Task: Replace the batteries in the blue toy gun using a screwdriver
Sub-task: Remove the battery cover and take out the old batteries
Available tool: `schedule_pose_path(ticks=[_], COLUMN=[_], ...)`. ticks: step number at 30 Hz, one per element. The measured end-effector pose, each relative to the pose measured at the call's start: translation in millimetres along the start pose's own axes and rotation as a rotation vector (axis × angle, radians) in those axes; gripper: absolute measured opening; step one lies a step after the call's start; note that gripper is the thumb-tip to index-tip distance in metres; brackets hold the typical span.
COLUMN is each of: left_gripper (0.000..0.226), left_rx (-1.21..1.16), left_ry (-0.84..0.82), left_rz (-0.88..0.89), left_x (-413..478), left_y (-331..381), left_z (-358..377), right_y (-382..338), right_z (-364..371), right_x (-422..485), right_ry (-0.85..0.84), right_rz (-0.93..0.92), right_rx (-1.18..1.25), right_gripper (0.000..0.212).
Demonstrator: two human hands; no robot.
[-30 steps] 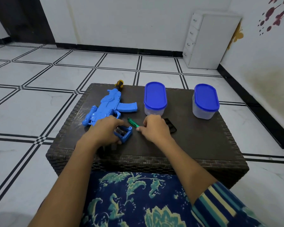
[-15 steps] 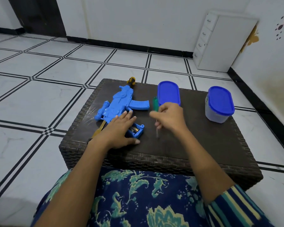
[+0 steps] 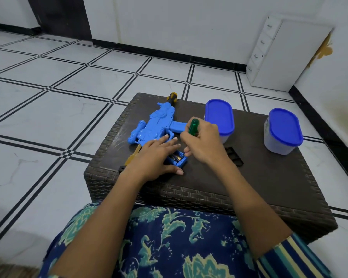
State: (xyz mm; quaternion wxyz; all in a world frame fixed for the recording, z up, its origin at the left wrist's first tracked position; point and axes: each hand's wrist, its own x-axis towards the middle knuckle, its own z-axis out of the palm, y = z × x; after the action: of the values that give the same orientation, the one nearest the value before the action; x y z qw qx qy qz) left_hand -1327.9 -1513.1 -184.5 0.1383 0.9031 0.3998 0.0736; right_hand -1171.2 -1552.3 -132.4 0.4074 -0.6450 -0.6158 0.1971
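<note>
My left hand [image 3: 155,157] lies flat on the blue toy gun [image 3: 157,125], fingers straight, beside its open battery compartment [image 3: 178,159]. My right hand [image 3: 203,146] grips the green screwdriver [image 3: 193,127], handle up, over this compartment.

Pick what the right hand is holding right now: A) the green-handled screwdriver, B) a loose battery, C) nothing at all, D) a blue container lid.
A: the right hand is curled round the green-handled screwdriver, whose handle sticks up out of the fist.
</note>
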Motion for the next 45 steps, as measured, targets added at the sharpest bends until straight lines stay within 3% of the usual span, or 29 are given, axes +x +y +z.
schedule_pose_path(ticks=[5,12,17,23,27,31,36,40,45], left_gripper=[0.085,0.083,0.084,0.080,0.081,0.075,0.063,0.065,0.054], left_rx=[0.014,0.005,0.003,-0.041,-0.020,0.044,0.067,-0.037,0.003], left_ry=[-0.004,-0.050,-0.059,-0.043,-0.056,-0.044,-0.057,-0.025,-0.008], left_rz=[0.011,-0.001,-0.007,0.002,-0.009,-0.027,-0.044,-0.062,-0.067], left_x=[-2,-2,-1,-1,0,0,1,1,1], left_y=[1,2,1,3,3,4,9,10,16], left_z=[1,3,4,4,5,9,10,9,9], right_y=[0,-4,-3,-9,-5,5,9,13,14], right_z=[9,11,9,10,1,-11,-13,-18,-14], right_x=[1,3,3,-2,0,-5,-8,-5,-5], right_ry=[0.009,-0.005,-0.115,-0.127,-0.243,-0.232,-0.246,-0.150,-0.199], right_rz=[-0.027,0.061,0.152,0.142,0.299,0.417,0.402,0.408,0.441], right_rx=[-0.278,-0.134,-0.102,-0.141,0.073,0.349,0.407,0.496,0.525], right_gripper=[0.033,0.033,0.031,0.032,0.022,0.019,0.018,0.016,0.016])
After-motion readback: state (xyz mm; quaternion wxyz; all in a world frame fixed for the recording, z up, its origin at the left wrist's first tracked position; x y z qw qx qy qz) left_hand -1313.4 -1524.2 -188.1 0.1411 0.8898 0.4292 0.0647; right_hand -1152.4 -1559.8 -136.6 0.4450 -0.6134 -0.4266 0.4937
